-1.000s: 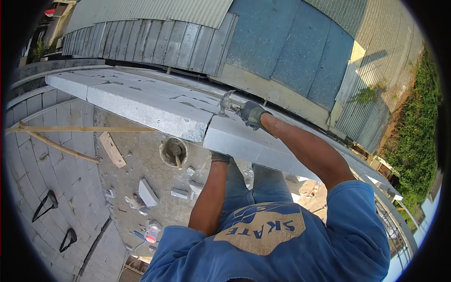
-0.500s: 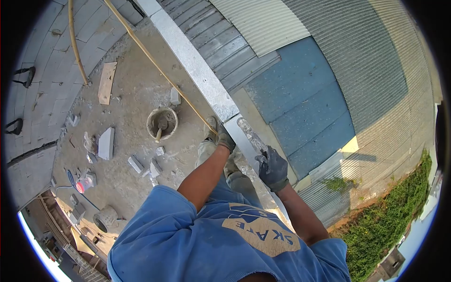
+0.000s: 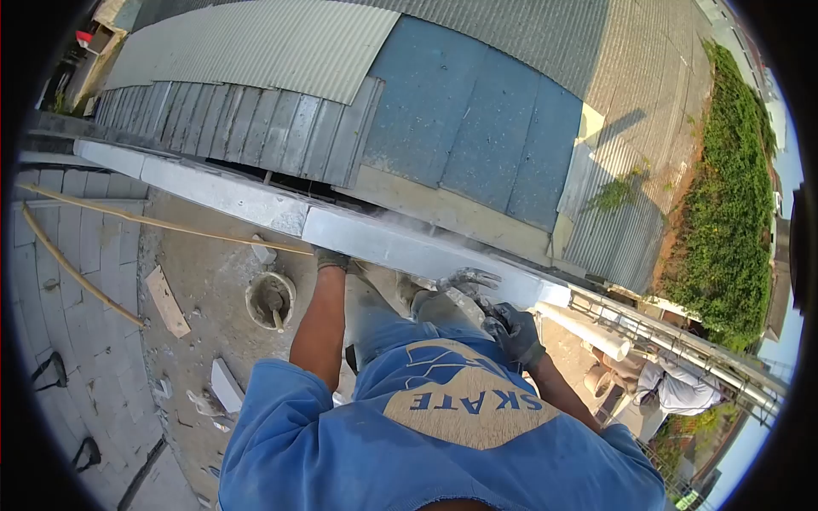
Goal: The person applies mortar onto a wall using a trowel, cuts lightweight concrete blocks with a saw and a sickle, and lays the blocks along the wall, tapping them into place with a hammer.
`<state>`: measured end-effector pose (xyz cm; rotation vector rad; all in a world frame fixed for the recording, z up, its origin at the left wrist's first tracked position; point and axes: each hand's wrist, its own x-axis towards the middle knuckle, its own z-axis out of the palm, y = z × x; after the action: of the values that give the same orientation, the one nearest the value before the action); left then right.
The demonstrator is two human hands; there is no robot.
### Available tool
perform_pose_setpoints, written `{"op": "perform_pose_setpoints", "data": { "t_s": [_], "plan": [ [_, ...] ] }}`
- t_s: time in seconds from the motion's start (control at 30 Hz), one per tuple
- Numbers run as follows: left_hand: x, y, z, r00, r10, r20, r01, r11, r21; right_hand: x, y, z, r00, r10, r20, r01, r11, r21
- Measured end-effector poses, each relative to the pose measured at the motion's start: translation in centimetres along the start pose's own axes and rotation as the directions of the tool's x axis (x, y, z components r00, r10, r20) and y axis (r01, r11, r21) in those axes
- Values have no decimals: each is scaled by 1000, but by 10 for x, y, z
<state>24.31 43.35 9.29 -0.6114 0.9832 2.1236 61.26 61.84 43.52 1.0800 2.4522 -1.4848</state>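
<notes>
A row of pale light-weight blocks tops the wall, with the nearest block (image 3: 409, 247) in front of me and a joint to the neighbouring block (image 3: 230, 198) on its left. My gloved left hand (image 3: 332, 258) is against the near side of the block by that joint, its fingers mostly hidden. In my gloved right hand (image 3: 515, 332) is a dusty grey hammer (image 3: 469, 278), closed in the fingers. Its head lies over the near edge of the block. Whether it touches the block I cannot tell. Pale dust hangs above the block.
A mortar bucket (image 3: 271, 301) with a tool in it stands on the floor at left. A wooden pole (image 3: 170, 225) leans toward the wall. Beyond the wall are sheet-metal roofs (image 3: 469, 111). Down at right is another person (image 3: 682, 387) near a pipe (image 3: 588, 330).
My view has turned, so the wall now runs across it. The right hand and hammer have come nearer my body, with the hammer head now crosswise. Dust has appeared; the left hand stays by the joint.
</notes>
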Motion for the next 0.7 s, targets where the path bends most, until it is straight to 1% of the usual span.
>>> {"op": "perform_pose_setpoints", "data": {
  "t_s": [0.03,0.1,0.13,0.17,0.2,0.23,0.3,0.33,0.37,0.43,0.5,0.57,0.6,0.63,0.7],
  "plan": [
    [1,1,3,999,-34,-24,34,999,-19,-39,29,-11,986,166,-20,-164,982,97],
    [1,5,11,996,-63,-60,63,998,-1,-115,88,-21,950,297,-100,-268,936,229],
    [1,6,15,995,-66,-76,68,997,21,-148,119,-19,865,498,-60,-409,771,488],
    [-1,8,19,994,-65,-86,70,996,47,-177,141,-15,765,642,41,-481,529,699],
    [-1,7,22,994,-63,-93,69,996,64,-195,151,-15,729,685,17,-447,457,769],
    [-3,7,25,993,-64,-98,72,994,80,-201,171,-13,645,763,38,-427,319,846],
    [-5,8,30,993,-60,-101,71,992,106,-196,212,-13,503,864,-19,-380,241,893],
    [-7,9,30,993,-54,-108,67,991,120,-189,243,-13,529,847,49,-180,56,982],
    [-9,9,29,992,-52,-111,68,988,139,-179,273,-11,567,817,110,23,-149,989],
    [-11,13,30,992,-51,-114,69,984,163,-142,301,-11,563,824,64,213,-220,952],
    [-11,11,34,993,-50,-105,69,980,184,-112,302,-1,595,795,119,77,-204,976],
    [-11,12,36,994,-48,-103,67,980,189,-96,254,0,745,645,170,-126,-114,985],
    [-12,11,35,993,-51,-107,71,979,191,-90,239,0,781,598,179,-184,-54,981],
    [-13,11,34,993,-49,-109,69,979,192,-94,237,-4,779,598,190,-193,-59,979],
    [-15,11,36,993,-46,-108,66,978,197,-98,242,-16,784,595,179,-205,-24,978]
  ]
}}
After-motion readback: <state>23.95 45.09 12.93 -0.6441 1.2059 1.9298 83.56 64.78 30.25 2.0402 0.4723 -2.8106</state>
